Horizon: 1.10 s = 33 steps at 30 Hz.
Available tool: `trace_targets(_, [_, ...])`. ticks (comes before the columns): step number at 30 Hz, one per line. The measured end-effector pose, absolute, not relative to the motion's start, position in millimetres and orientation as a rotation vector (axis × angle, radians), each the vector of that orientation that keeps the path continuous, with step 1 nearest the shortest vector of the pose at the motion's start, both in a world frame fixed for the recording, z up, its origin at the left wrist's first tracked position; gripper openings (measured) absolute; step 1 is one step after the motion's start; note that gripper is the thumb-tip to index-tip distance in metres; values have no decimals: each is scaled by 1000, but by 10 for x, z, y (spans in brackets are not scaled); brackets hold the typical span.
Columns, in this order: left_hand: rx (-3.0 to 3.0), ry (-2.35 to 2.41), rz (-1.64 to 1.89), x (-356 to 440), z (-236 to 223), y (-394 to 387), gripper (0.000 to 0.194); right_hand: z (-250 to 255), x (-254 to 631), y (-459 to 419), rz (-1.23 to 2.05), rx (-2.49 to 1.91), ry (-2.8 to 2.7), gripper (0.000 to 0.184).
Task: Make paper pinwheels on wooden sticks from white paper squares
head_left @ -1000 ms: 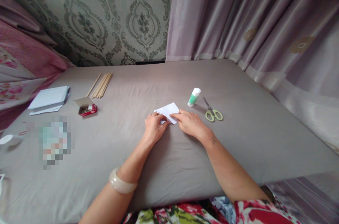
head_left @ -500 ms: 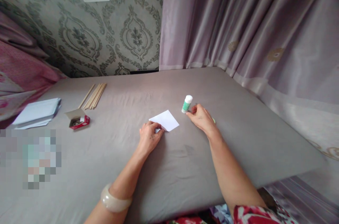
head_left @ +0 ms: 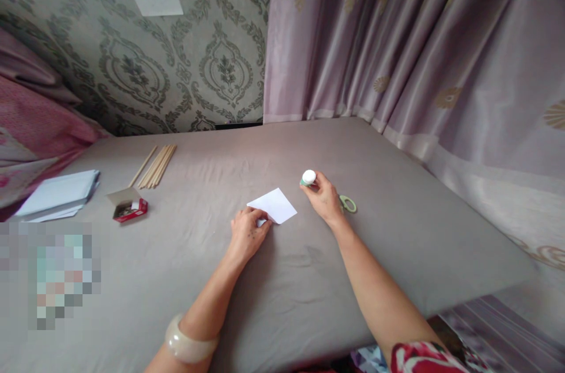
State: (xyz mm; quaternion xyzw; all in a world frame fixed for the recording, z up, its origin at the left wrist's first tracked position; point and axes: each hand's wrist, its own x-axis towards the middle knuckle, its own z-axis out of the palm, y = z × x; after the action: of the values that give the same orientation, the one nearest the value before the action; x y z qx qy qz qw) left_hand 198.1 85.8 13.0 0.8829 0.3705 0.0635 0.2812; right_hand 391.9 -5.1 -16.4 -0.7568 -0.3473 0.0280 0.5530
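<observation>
Toward the middle of the grey sheet (head_left: 273, 290), a folded white paper (head_left: 277, 205) is lying with one corner pointing to the right. The left hand (head_left: 247, 230) is keeping its fingers on the near-left edge, with the thumb closing in beside them; whether it is pinching the fold or only pressing it down, I cannot tell. What is changing is the right hand (head_left: 323, 196): a second ago it was touching the paper, and now it is grasping a glue stick (head_left: 308, 177) (a glue stick by its look, at least) just beyond the paper's right side. That is leaving the left hand alone to steady the paper, so handling of the fold seems to be pausing on the right. The white top is facing up toward the camera; fingers are hiding most of the green label, and no lettering is showing. Behind the right wrist, scissors (head_left: 349, 204) are showing a pale green handle loop. Farther left, a red box (head_left: 140, 209) is standing open, its print too small to read, while wooden sticks (head_left: 158, 167) and stacked papers (head_left: 57, 193) are lying beyond, showing no readable writing.
</observation>
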Motion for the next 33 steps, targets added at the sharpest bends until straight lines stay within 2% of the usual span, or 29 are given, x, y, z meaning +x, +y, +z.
trace_targets(14, [2344,980,191,1967,130,854,14,365,3445,-170,-454,-1608,-1210,19])
trace_targets(33, [2344,968,208,1952,95,855,14,534,3322,-254,-497,-1674,-1246,16])
